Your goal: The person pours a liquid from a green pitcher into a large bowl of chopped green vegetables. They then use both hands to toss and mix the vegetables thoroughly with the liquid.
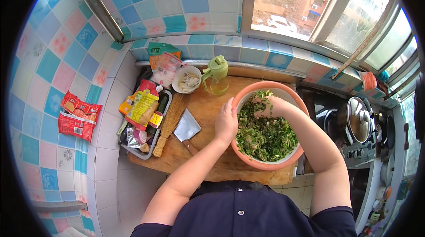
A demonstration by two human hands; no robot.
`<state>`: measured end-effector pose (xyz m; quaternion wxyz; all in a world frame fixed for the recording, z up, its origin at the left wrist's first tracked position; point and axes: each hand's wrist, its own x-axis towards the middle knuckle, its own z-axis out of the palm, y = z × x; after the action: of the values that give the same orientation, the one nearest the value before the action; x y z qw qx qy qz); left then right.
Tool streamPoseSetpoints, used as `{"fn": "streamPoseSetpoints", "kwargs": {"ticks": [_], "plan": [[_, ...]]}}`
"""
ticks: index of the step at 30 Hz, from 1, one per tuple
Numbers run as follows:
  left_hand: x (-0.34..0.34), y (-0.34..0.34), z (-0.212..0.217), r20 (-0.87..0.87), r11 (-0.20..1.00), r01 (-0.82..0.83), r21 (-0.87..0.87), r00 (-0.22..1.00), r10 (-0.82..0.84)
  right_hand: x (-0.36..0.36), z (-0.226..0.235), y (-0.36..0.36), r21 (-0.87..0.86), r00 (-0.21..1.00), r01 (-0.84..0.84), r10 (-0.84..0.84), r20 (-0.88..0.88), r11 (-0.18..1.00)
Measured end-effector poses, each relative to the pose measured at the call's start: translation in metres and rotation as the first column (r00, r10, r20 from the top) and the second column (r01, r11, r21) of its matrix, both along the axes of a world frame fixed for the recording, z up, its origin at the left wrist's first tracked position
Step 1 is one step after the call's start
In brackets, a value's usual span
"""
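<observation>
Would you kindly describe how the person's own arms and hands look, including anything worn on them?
The left hand and the right hand look ungloved, the latter partly hidden. No watch or bracelet shows. The forearms are bare; short, plain dark navy sleeves match the shirt, which has light buttons.

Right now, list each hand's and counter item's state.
Left hand: touching orange-rimmed basin's left side
Right hand: fingers in chopped greens
Basin: uncovered, holding greens
Green-lidded jug: upright, lid on
Cleaver: lying flat, unheld
Small white bowl: uncovered, holding pale strips
Gray tray: holding packets, vegetables
Straw brush: lying beside tray
</observation>
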<state>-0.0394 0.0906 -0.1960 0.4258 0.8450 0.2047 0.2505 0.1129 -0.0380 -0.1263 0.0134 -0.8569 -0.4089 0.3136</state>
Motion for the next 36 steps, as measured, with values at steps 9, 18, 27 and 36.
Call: {"fn": "streamPoseSetpoints", "kwargs": {"ticks": [9,18,27,36], "plan": [[0.003,-0.001,0.003,-0.049,1.000,-0.004,-0.019,0.999,0.003,-0.045,-0.040,0.044,-0.131,0.974,-0.218,0.206,-0.093,0.967],[0.000,-0.002,0.001,-0.025,1.000,-0.007,-0.030,1.000,0.006,-0.094,-0.044,-0.055,-0.203,0.732,-0.590,0.624,0.273,0.781],[0.000,-0.002,-0.014,0.056,0.988,-0.046,-0.150,0.997,0.055,-0.077,-0.055,-0.006,-0.054,0.816,-0.452,0.437,0.379,0.890],[-0.059,0.008,-0.032,-0.049,0.779,0.085,-0.621,0.988,-0.147,-0.056,-0.035,-0.011,0.241,0.978,0.034,-0.082,0.193,0.970]]}}
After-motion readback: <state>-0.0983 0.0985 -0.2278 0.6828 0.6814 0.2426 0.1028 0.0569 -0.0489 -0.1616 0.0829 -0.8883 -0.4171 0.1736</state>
